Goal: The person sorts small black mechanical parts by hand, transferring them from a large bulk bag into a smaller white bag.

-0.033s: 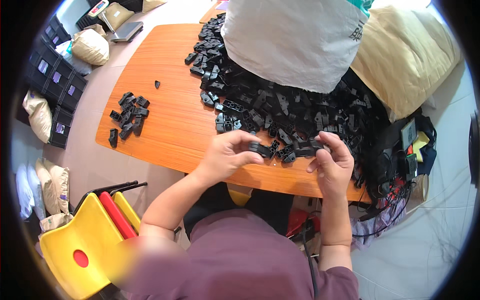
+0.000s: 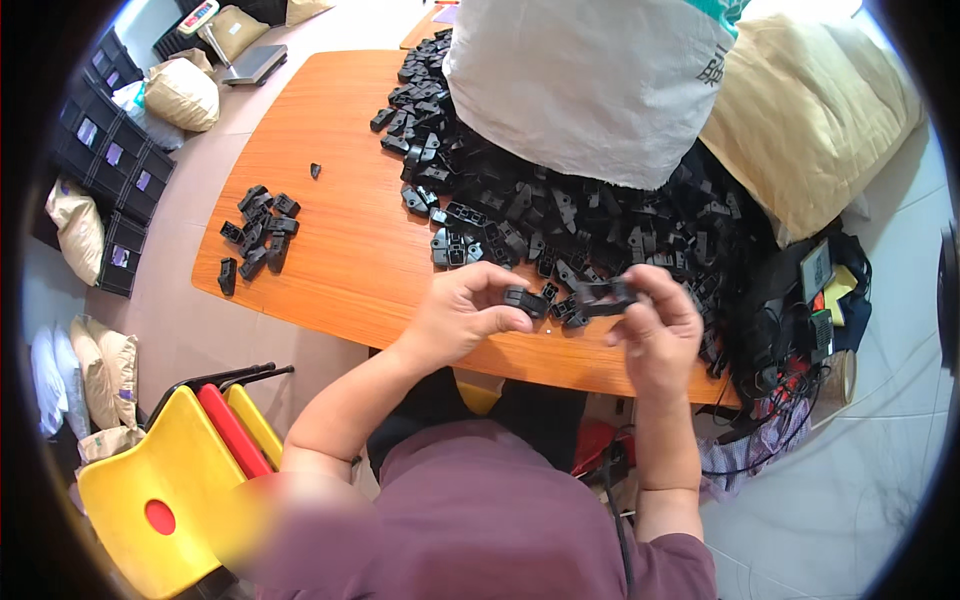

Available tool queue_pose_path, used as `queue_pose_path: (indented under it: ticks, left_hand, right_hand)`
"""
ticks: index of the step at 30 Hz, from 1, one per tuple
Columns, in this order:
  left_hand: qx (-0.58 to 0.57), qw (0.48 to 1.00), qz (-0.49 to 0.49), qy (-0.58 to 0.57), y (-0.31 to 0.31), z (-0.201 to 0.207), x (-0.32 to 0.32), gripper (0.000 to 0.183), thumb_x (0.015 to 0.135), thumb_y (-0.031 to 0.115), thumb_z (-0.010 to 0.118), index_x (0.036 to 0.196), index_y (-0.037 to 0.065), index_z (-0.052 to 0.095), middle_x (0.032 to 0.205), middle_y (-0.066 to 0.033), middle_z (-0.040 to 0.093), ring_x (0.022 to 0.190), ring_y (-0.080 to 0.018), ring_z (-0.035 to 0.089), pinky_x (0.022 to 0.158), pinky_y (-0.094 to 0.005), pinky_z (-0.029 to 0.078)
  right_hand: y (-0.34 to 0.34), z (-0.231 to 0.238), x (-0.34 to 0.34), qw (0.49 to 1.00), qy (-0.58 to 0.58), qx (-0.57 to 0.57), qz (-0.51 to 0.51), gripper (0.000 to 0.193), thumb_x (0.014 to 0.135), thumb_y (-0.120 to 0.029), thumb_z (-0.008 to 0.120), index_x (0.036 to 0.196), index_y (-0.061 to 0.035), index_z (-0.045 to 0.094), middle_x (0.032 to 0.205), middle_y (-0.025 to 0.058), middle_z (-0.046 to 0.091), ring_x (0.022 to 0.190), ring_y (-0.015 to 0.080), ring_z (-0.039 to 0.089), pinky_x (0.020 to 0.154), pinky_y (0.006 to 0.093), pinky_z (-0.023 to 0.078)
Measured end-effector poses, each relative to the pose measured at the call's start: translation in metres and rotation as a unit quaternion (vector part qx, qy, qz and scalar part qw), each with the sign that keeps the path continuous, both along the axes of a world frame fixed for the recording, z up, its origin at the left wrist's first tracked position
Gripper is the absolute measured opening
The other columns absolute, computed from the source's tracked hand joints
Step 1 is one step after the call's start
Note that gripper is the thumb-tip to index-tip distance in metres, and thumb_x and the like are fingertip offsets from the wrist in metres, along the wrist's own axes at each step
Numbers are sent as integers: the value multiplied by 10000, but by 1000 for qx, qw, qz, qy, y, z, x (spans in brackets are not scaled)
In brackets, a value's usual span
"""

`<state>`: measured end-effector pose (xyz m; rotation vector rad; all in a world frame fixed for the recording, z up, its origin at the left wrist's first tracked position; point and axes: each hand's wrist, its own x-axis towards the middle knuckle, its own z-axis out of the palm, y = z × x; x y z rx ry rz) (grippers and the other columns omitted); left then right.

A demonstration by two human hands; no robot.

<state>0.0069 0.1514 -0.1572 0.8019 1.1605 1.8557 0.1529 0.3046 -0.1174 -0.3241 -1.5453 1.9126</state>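
Near the table's front edge, my left hand (image 2: pixel 462 312) pinches a small black plastic part (image 2: pixel 525 301) between thumb and fingers. My right hand (image 2: pixel 662 330) is closed on another black plastic part (image 2: pixel 600 296), blurred, with an opening in its side. The two parts are held apart, facing each other. Just beyond them spreads a big heap of black plastic parts (image 2: pixel 520 205). A smaller cluster of black parts (image 2: pixel 258 230) lies on the left of the wooden table (image 2: pixel 330 120), and one small black piece (image 2: pixel 315 170) rests by itself behind it.
A white sack (image 2: pixel 590 90) stands on the heap, with a tan sack (image 2: pixel 815 120) at its right. Yellow and red chairs (image 2: pixel 165 490) are at the lower left. Black crates (image 2: pixel 110 150) line the left wall. Cables and a bag (image 2: pixel 800 340) sit at the right edge.
My right hand has turned the part it holds, and that part has come slightly left, nearer the left hand's part. The left hand has barely shifted.
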Motion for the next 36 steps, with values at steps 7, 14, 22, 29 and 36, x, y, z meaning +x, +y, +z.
queue_pose_path:
  ticks: [7,14,22,29,36]
  left_hand:
    - [40,998,41,19,4,11,6,243,748,-15,675,966,-43,571,836,-72,634,740,-116,616,669,-221,510]
    - [61,997,53,8,4,12,3,227,771,-29,644,982,-61,564,793,-96,628,670,-124,605,610,-236,508]
    - [64,948,92,299,-5,19,-32,158,811,28,617,962,-18,620,883,-94,618,702,-141,600,604,-225,480]
    - [75,963,131,223,0,22,-29,307,756,101,685,1038,8,605,816,-57,569,739,-154,570,685,-265,475]
    - [46,973,217,65,37,1,-25,430,842,311,604,1114,-4,492,781,-56,526,688,-105,510,620,-242,442]
  right_hand:
    - [-27,-6,-16,976,-88,193,52,384,761,114,575,1134,30,550,1060,107,471,799,147,588,635,233,534]
    - [-26,-16,-21,969,-68,236,33,365,722,133,586,1075,40,568,1025,111,488,753,174,613,601,231,521]
    - [-15,-10,-44,956,-35,286,55,357,720,151,564,1053,23,567,1029,111,513,765,143,603,534,205,493]
    - [-28,-2,-56,972,-69,212,72,320,794,71,574,1107,44,515,1005,116,571,829,157,599,688,264,534]
    - [-24,-8,-70,991,-113,-6,67,277,833,10,533,1103,17,477,976,87,571,773,133,584,651,262,531]
